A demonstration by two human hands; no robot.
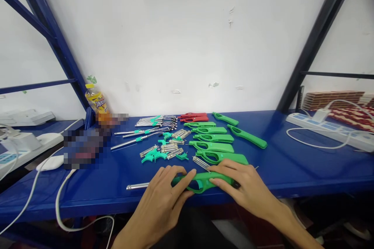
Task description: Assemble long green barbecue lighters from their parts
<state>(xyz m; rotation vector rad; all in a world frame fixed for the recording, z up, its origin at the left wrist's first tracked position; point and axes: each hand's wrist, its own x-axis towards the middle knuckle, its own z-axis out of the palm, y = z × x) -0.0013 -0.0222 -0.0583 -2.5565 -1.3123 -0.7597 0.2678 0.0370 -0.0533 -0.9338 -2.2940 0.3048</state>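
Observation:
Near the front edge of the blue table, both my hands grip a green gas lighter [204, 184] with a long metal tube [137, 186] pointing left. My left hand [165, 196] closes round its front part, by the tube. The fingers of my right hand [245, 186] press on its handle, partly hiding it. Just behind lies a clear fuel tank [201, 162]. Further back are several green handle shells [214, 146], loose clear tanks [171, 148] and teal triggers [150, 156]. Metal tubes with wires [157, 121] lie at the back left.
Red handle shells [194, 118] lie at the back. On the left stand a bottle with a yellow cap [96, 101], a white charger [51, 162] and a white cable [60, 198]. A power strip [330, 130] with a cable lies right. Shelf posts [317, 42] frame the wall.

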